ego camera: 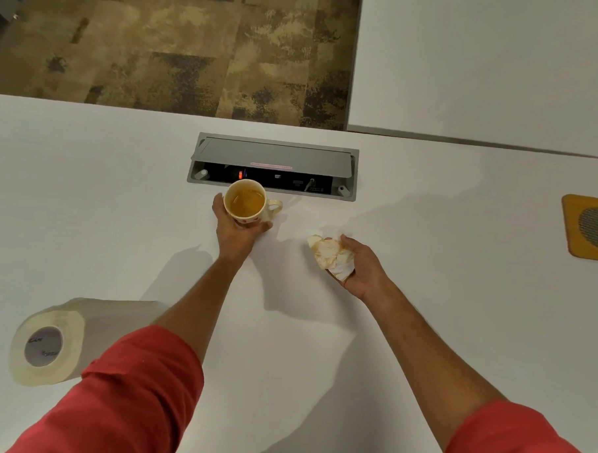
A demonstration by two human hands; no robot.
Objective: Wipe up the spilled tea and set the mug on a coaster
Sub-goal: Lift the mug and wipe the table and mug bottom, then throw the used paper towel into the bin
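Note:
A cream mug (247, 200) with red spots holds amber tea, its handle pointing right. My left hand (234, 232) wraps around its near side and holds it just above the white table (86, 200), in front of the power box. My right hand (362, 266) grips a crumpled paper towel (330, 255) stained yellow-brown with tea, a little right of the mug. A yellow-orange coaster (589, 227) with a dark round centre lies at the table's far right edge, partly cut off by the frame. No spilled tea shows on the table.
A grey recessed power box (273, 165) with its lid raised sits right behind the mug. A paper towel roll (51, 340) lies on its side at the near left. A second white table (486, 63) stands behind on the right; patterned carpet (168, 46) lies beyond.

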